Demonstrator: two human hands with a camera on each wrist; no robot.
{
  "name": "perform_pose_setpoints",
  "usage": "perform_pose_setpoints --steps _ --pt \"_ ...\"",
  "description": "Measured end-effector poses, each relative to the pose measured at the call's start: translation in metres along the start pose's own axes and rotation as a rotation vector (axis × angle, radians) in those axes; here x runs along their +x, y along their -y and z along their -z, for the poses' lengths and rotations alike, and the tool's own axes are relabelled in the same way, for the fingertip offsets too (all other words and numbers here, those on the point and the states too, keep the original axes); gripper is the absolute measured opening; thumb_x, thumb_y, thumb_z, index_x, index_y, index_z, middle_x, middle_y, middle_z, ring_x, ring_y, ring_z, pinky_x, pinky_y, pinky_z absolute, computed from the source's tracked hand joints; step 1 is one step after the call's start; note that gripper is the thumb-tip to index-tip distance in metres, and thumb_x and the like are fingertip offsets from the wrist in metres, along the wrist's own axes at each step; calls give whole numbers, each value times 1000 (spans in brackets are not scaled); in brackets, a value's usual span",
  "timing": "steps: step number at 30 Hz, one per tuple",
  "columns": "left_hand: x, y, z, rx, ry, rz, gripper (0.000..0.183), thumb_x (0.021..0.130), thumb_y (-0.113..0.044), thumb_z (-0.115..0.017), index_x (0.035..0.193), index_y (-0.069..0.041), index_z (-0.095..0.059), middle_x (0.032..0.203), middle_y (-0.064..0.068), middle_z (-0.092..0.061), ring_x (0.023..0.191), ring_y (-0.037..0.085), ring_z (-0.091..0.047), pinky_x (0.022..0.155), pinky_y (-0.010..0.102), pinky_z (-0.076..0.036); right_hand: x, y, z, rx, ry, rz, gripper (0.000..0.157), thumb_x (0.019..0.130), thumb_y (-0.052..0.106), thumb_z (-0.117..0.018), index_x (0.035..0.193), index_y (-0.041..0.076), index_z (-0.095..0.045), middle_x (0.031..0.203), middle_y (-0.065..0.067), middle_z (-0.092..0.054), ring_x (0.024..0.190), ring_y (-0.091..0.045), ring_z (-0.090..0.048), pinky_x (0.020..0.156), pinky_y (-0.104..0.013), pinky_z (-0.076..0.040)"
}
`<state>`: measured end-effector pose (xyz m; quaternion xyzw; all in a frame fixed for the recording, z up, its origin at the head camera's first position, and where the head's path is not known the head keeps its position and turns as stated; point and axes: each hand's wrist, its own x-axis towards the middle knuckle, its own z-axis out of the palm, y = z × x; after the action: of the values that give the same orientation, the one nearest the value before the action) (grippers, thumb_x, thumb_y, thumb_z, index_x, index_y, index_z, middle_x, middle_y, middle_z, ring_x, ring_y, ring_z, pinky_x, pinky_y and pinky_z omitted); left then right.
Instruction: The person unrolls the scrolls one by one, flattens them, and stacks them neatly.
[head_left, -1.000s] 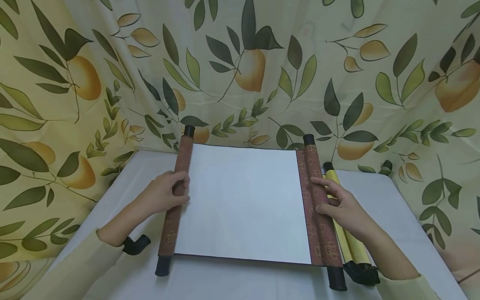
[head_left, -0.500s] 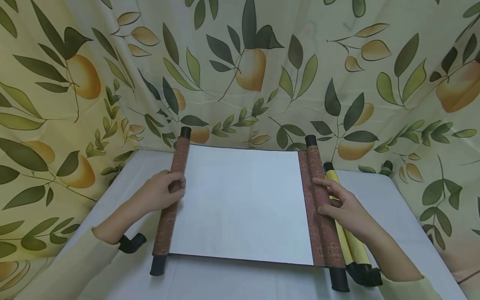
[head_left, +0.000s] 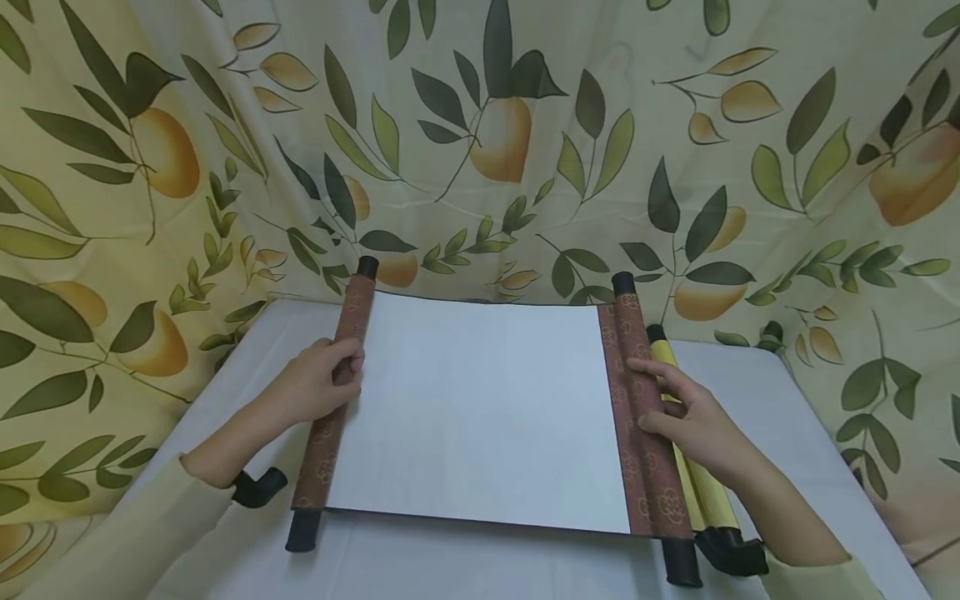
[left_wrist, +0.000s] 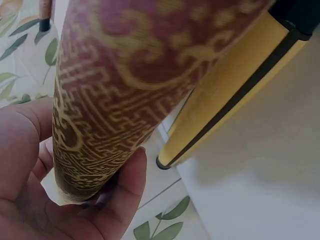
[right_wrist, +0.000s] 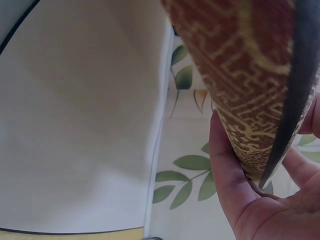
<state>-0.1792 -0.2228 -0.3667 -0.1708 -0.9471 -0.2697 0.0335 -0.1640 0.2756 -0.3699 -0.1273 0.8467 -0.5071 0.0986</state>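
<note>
A hanging scroll lies partly unrolled, its blank white paper (head_left: 480,408) stretched between two brown-red rollers with black knobs. My left hand (head_left: 318,379) grips the left roller (head_left: 318,458) near its middle, thumb and fingers curled around it. On the right roller (head_left: 663,479), my right hand (head_left: 693,425) holds on with thumb and fingers; a strip of matching brocade borders the paper there. The left wrist view shows fingers about a gold-patterned roller (left_wrist: 105,95). In the right wrist view, thumb and fingers also surround a gold-patterned roller (right_wrist: 245,90).
Yellow rolls (head_left: 712,496) with black ends lie beside the right roller, partly under my right hand and forearm. A white-covered table (head_left: 450,567) carries everything. Behind it hangs a curtain (head_left: 465,167) printed with leaves and fruit. Black devices sit at both wrists.
My left hand has moved left with the left roller, widening the exposed white paper. The right roller and right hand have shifted only slightly right and toward me.
</note>
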Motion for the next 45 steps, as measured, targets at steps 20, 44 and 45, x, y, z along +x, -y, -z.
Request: perform_pose_setpoints --steps 20,44,45 --pt "-4 6 8 22 25 31 19 82 -3 -69 89 -16 -58 77 3 -53 78 24 -47 61 32 -37 -2 -3 0 -27 -18 -21 70 94 2 -59 156 15 -30 151 -27 -30 118 -48 -56 77 -42 -59" --pt "-2 15 18 59 25 11 20 84 1 -65 80 -15 -53 70 0 -49 73 20 -46 59 31 -37 -4 -5 6 -53 -13 -35 71 94 3 -59 157 17 -29 152 -27 -28 115 -45 -58 75 -40 -58" --pt "-2 15 18 60 24 11 20 84 1 -65 80 -15 -53 70 0 -49 72 20 -46 59 31 -37 -4 -6 6 -57 -16 -41 71 94 3 -59 157 17 -29 153 -28 -28 116 -46 -58 75 -41 -58"
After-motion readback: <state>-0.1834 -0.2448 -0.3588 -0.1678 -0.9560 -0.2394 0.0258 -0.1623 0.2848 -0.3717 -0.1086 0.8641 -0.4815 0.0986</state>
